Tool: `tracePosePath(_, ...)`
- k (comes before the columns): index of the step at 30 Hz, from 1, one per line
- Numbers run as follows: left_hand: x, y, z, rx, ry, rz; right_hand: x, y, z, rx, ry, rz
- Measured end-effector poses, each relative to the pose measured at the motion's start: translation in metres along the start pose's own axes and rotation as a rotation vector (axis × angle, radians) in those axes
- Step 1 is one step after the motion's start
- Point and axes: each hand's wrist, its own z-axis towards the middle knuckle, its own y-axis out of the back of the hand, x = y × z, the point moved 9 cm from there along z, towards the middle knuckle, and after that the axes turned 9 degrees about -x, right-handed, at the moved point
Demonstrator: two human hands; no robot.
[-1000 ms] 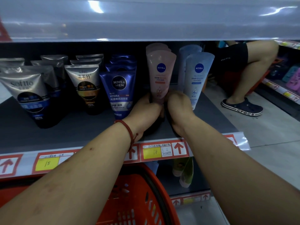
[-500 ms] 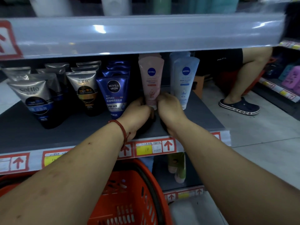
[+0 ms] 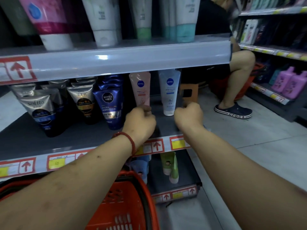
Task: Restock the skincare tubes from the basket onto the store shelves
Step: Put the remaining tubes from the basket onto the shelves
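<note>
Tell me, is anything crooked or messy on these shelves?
Only the green tubes on the bottom shelf: they seem to lean unevenly instead of standing straight. The pink tube and pale blue tube above stand upright.

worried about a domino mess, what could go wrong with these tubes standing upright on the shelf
The pink tube stands upright just behind the left hand; a knuckle bump might topple it toward the pale blue tube. The right hand sits close beside that tube and could clip it too.
</note>
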Motion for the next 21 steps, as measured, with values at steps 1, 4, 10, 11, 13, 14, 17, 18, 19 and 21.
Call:
tracePosePath(1,0.0,-0.014,0.002,0.072,0.037,-0.026,-0.003,-0.003,0.001,0.03,-0.012,0.0)
tracePosePath(4,0.002,-0.047,0.007,0.2,0.116,-0.077,-0.012,-0.013,0.007,0.12,-0.027,0.002)
tracePosePath(10,0.015,-0.069,0.027,0.212,0.183,-0.176,-0.015,-0.032,0.017,0.231,0.034,-0.008)
tracePosePath(11,0.014,-0.07,0.029,0.212,0.175,-0.19,-0.016,-0.035,0.019,0.232,0.037,0.001)
tracePosePath(13,0.009,-0.073,0.031,0.23,0.133,-0.197,-0.016,-0.039,0.021,0.241,0.049,0.01)
tracePosePath(14,0.007,-0.074,0.03,0.247,0.119,-0.189,-0.016,-0.04,0.023,0.243,0.062,0.014)
tracePosePath(17,0.002,-0.079,0.033,0.274,0.061,-0.159,-0.015,-0.044,0.026,0.229,0.083,0.03)
tracePosePath(18,0.002,-0.08,0.034,0.279,0.05,-0.155,-0.016,-0.045,0.028,0.222,0.086,0.036)
tracePosePath(19,0.003,-0.084,0.036,0.286,0.043,-0.157,-0.017,-0.046,0.03,0.214,0.088,0.04)
tracePosePath(21,0.002,-0.087,0.037,0.29,0.036,-0.151,-0.019,-0.048,0.037,0.208,0.09,0.051)
